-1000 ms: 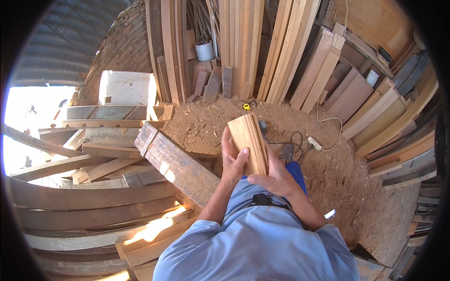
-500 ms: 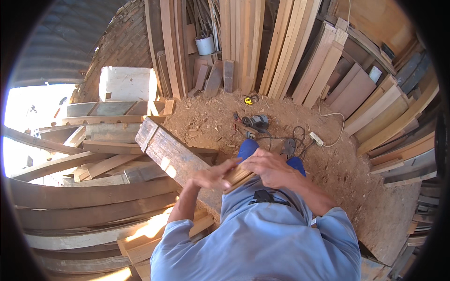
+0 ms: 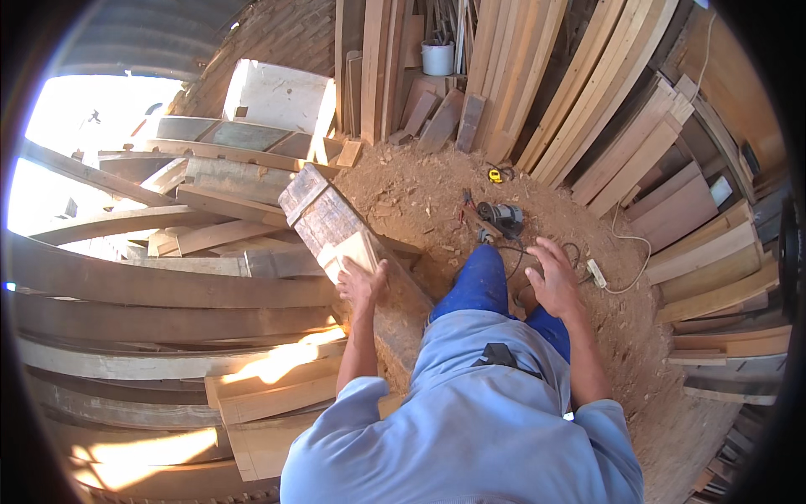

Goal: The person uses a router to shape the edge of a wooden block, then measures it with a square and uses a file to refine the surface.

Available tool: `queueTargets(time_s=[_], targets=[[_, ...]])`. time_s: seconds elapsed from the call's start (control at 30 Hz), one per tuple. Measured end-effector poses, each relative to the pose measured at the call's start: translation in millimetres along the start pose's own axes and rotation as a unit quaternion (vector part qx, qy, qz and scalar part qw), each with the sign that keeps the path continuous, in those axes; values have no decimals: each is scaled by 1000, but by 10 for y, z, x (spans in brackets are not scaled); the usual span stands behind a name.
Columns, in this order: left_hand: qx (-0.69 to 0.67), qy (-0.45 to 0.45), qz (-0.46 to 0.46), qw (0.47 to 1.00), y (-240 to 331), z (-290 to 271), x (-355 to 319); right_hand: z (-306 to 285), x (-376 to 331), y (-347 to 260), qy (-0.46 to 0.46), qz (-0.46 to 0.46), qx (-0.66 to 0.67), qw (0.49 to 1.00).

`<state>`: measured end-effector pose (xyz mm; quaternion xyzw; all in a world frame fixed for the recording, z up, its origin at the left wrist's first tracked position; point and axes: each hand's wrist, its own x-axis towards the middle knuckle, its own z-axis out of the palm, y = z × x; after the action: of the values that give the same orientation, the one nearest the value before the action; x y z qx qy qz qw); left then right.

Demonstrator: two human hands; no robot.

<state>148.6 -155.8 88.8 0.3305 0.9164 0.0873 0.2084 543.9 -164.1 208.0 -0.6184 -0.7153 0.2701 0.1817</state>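
A short, pale wooden block (image 3: 356, 252) lies on the worn thick plank (image 3: 323, 220) to my left. My left hand (image 3: 361, 284) grips its near end, fingers over the edge. My right hand (image 3: 554, 279) is raised above my right knee, fingers apart, holding nothing. Beyond my knees, a grey corded power tool (image 3: 504, 220) rests on the ground, its exact kind unclear. A yellow tape measure (image 3: 495, 175) lies a little farther off.
Stacked beams (image 3: 168, 281) crowd the left side. Upright planks (image 3: 520, 76) lean along the back, with a white bucket (image 3: 437, 59) among them. A white power strip (image 3: 597, 273) and its cord lie on the sawdust-covered ground (image 3: 403, 193) at right.
My left hand has carried the wood from over my lap to the plank on the left. My right hand has let go and moved right, its fingers opening. The view has shifted left.
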Motion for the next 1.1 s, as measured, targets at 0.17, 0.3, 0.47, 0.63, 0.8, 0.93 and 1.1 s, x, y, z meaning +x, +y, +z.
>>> queueTargets(time_s=[0.17, 0.3, 0.47, 0.63, 0.8, 0.93, 1.1], targets=[[61, -24, -56, 996, -268, 206, 400, 208, -195, 378, -76, 69, -29, 994], [53, -13, -59, 997, -193, 268, 445, 416, -323, 753, -89, 141, -9, 986], [67, 108, 131, 983, 99, 386, 222, 422, -211, 1110, -122, 188, -3, 975], [48, -37, 366, 929, 798, 832, -234, 503, 80, 1673, -118, 201, 33, 972], [156, -283, 426, 845, 1365, 1638, -489, 631, 339, 2251, -96, 221, 71, 968], [120, -464, 398, 782, 2019, 2089, -644, 762, 450, 2882, -109, 249, 63, 960], [0, -540, 272, 797, 1999, 3209, -321, 813, 772, 3554, -116, 306, 103, 939]])
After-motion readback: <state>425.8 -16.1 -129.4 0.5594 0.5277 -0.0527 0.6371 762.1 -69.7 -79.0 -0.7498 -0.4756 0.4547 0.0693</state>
